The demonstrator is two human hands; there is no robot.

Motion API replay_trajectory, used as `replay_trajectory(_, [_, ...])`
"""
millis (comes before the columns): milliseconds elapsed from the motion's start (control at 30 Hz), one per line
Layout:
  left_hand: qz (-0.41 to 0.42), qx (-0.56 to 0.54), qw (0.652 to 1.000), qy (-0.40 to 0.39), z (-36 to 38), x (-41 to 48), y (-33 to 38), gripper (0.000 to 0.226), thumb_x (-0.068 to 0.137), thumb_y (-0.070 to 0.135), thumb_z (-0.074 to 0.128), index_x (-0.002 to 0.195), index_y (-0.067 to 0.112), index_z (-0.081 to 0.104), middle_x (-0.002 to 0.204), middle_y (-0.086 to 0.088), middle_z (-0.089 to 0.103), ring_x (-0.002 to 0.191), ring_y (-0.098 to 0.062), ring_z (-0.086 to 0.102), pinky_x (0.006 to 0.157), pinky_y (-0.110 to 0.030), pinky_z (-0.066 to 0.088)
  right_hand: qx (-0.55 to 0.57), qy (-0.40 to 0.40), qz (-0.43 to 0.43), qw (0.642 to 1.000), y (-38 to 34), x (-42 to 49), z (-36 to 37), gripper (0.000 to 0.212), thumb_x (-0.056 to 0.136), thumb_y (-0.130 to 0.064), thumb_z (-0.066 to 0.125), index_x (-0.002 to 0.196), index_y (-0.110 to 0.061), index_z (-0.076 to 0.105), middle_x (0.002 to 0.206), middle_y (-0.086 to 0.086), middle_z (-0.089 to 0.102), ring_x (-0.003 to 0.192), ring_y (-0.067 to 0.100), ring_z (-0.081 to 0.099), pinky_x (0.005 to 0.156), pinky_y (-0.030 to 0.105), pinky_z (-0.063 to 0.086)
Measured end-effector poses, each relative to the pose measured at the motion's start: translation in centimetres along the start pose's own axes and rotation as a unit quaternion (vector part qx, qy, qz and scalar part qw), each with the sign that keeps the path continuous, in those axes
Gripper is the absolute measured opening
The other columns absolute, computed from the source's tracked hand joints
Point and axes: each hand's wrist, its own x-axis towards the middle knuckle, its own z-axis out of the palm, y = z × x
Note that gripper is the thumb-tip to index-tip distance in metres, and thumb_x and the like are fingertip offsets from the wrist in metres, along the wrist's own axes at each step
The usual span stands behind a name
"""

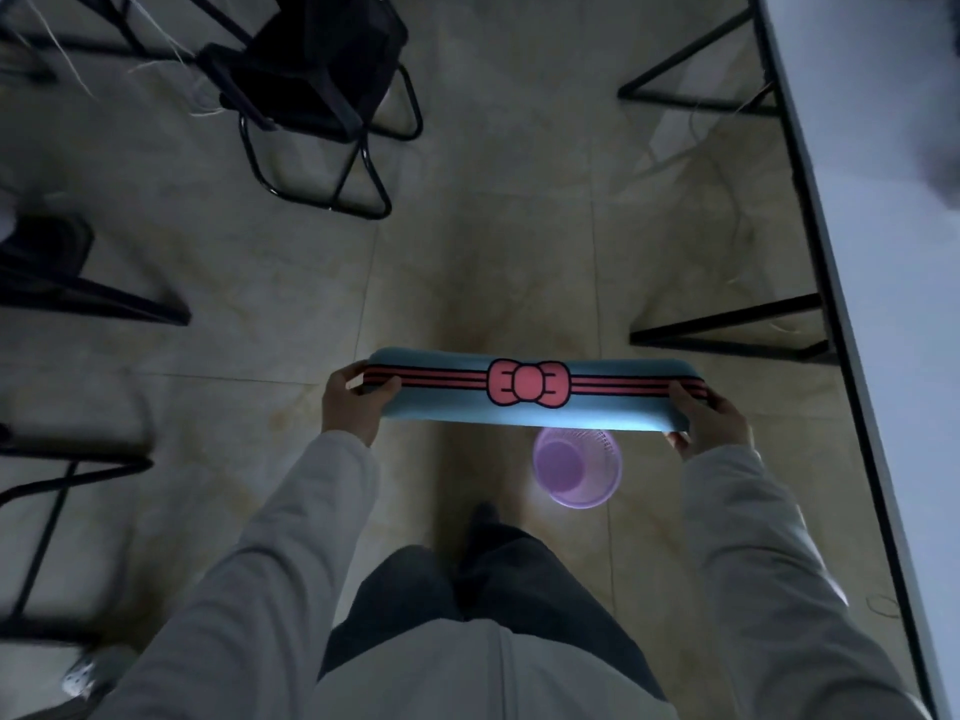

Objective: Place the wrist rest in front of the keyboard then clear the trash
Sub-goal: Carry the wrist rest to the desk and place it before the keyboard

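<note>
Standing on the tiled floor (291,283), the person is holding the blue wrist rest (530,394) level in the air, left hand (349,402) and right hand (714,420) each pinching an end, above a purple basket (582,472) beside the white desk (883,241)

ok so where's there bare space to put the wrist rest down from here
Both hands hold the wrist rest over the floor. The white desk on the right shows a bare strip along its near edge. The tiled floor ahead is open between the black chair and the desk legs. It is tighter near the purple bin and the frames on the left.
</note>
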Motion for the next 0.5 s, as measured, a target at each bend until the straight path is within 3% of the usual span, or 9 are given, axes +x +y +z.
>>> replay_trajectory(167, [0.001, 0.007, 1.0, -0.015, 3.0, 2.9, 3.2, 0.052, 0.079, 0.005, 0.067, 0.126, 0.005, 0.046, 0.129, -0.023, 0.054, 0.117, -0.034, 0.055, 0.104, -0.045, 0.044, -0.014, 0.018, 0.006, 1.0, -2.8, 3.2, 1.8, 0.048, 0.083, -0.015, 0.062, 0.128, -0.003, 0.051, 0.108, 0.007, 0.05, 0.098, 0.02, 0.047, 0.083, 0.032, 0.04])
replay_trajectory(400, [0.004, 0.03, 0.999, -0.037, 5.9, 10.3, 8.8, 0.052, 0.078, 0.008, 0.067, 0.126, 0.007, 0.047, 0.129, -0.02, 0.055, 0.117, -0.031, 0.055, 0.105, -0.042, 0.044, -0.016, 0.048, 0.011, 0.999, -6.3, 7.6, 7.5, 0.047, 0.082, -0.015, 0.063, 0.126, -0.004, 0.052, 0.107, 0.007, 0.051, 0.099, 0.022, 0.05, 0.083, 0.032, 0.04])
replay_trajectory(500, [0.011, 0.03, 0.998, -0.059, 7.0, 14.2, 12.3, 0.051, 0.078, 0.007, 0.067, 0.126, 0.007, 0.047, 0.127, -0.02, 0.055, 0.113, -0.031, 0.056, 0.104, -0.043, 0.044, -0.007, 0.063, 0.009, 0.998, -8.3, 9.2, 11.0, 0.037, 0.083, -0.015, 0.063, 0.119, -0.012, 0.055, 0.106, 0.006, 0.051, 0.091, 0.018, 0.052, 0.074, 0.031, 0.044])
